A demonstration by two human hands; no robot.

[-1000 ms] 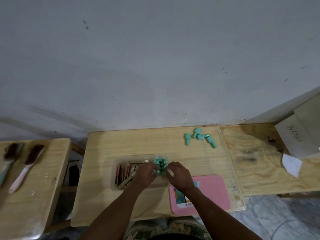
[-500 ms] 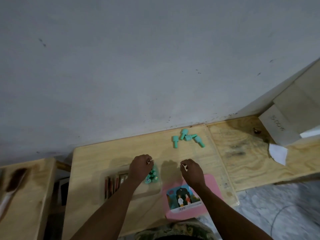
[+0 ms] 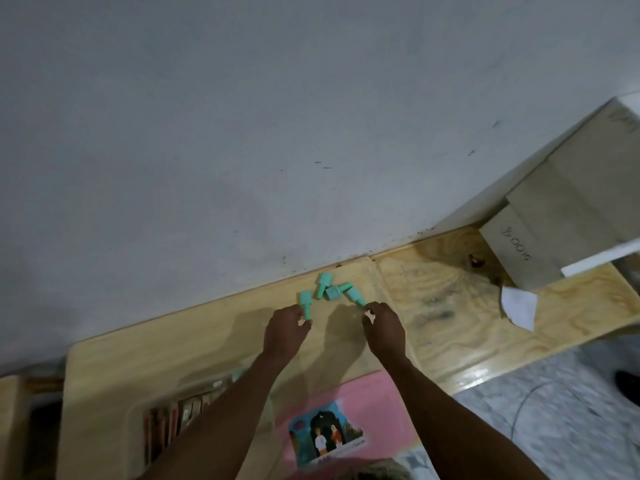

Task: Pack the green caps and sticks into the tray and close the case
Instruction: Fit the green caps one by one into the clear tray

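Observation:
Several green caps (image 3: pixel 327 291) lie in a small heap on the wooden table (image 3: pixel 214 327), close to the wall. My left hand (image 3: pixel 285 330) reaches the leftmost green cap (image 3: pixel 306 303) and pinches its near end. My right hand (image 3: pixel 385 327) has curled fingertips touching the tip of the rightmost green cap (image 3: pixel 356 295); whether it grips is unclear. The clear tray (image 3: pixel 136 415) with brown sticks (image 3: pixel 169 419) sits near the front left, partly hidden by my left forearm. The pink case lid (image 3: pixel 379 400) with a picture label (image 3: pixel 325 435) lies beside it.
A second wooden table (image 3: pixel 450 306) adjoins on the right, carrying a cardboard box (image 3: pixel 554 233) and a white paper scrap (image 3: pixel 518 306). The grey wall (image 3: pixel 277 133) rises right behind the caps. Tiled floor (image 3: pixel 554 410) shows at lower right.
Both hands left the tray and moved forward to the heap of caps by the wall. The view swung up and right, so the tray now sits low in the frame.

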